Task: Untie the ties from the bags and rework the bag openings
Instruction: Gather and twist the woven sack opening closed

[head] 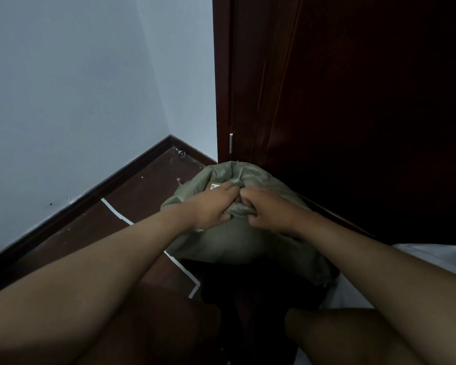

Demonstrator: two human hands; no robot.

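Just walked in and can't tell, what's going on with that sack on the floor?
A person crouches by a dark door, working on a green sack. The left hand and right hand both grip the bunched fabric at its opening. A bit of a box shows inside. No tie is visible.

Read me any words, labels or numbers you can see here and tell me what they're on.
No text is readable.
A small brown and white label shows in the opening of the green woven sack, just beyond the left hand; its print is too small and blurred to read.
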